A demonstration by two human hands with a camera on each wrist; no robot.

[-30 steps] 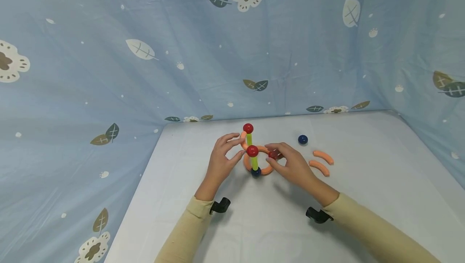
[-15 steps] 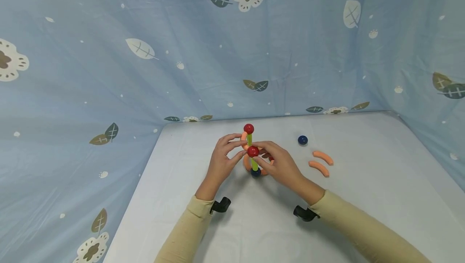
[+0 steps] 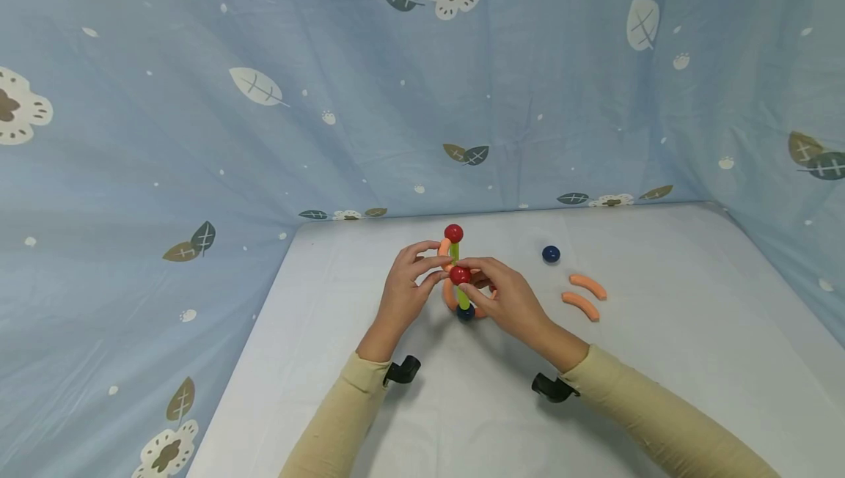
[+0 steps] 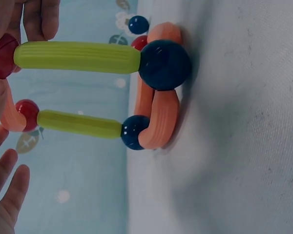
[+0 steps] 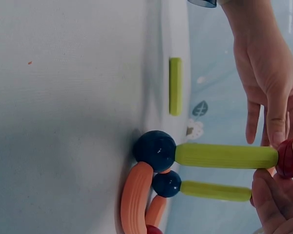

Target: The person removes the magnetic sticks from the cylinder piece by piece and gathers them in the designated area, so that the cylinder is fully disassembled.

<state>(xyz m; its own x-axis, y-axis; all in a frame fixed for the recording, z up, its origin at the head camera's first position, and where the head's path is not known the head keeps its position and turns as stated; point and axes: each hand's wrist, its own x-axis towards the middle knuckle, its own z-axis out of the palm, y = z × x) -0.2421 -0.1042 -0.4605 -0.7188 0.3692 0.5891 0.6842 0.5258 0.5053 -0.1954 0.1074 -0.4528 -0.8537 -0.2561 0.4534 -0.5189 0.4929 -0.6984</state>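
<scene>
A frame of magnetic sticks and balls stands before me. Two green sticks rise from blue balls on a ring of curved orange sticks. Red balls cap them; a curved orange stick joins these at the top. My right hand pinches the nearer red ball between thumb and fingers. My left hand pinches the orange stick's end, right at that ball, with its other fingers spread. Another red ball in the ring is mostly hidden by my right hand.
Two loose curved orange sticks lie on the white table to the right. A loose blue ball sits behind them. A loose green stick shows in the right wrist view. A patterned curtain hangs behind.
My right hand has moved left from the ring's right side to the nearer upper red ball. My left fingertips have drawn closer to the same ball. The frame stands nearly as before.
</scene>
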